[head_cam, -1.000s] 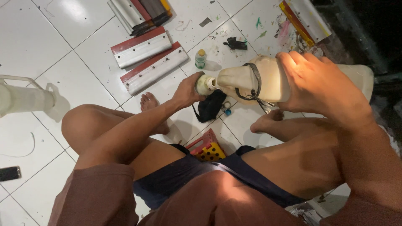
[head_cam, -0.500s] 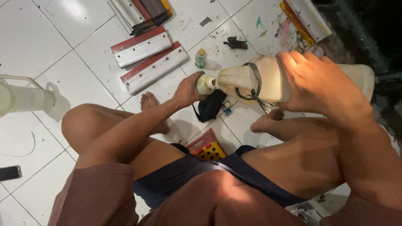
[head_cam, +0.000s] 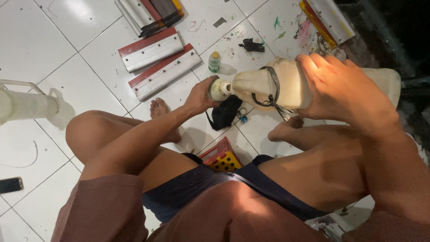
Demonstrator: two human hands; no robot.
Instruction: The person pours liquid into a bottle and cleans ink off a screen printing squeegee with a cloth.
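Head view: a big jug held sideways, hand on its cap

Head view shows a person sitting on a white tile floor point(head_cam: 53, 49) with bare knees up. The right hand point(head_cam: 345, 92) lies over the side of a big cream jug point(head_cam: 277, 85), its grip wrapped round the jug and holding it on its side in the air, above the feet. The left hand point(head_cam: 201, 94) has its grip closed round the small cap point(head_cam: 218, 88) at the jug's mouth.

The cap sits on the mouth, so the jug looks shut and nothing is pouring. I think opening it is the step in hand, not done yet.

A small bottle point(head_cam: 214, 62) stands on the floor just past the cap. Two flat red and silver tools point(head_cam: 156, 62) lie near it. A black cloth point(head_cam: 224, 112) lies under the jug.

The far end of the jug goes into the dark. I cannot tell how full it is. A pale plastic thing point(head_cam: 27, 104) at the left edge is cut off.
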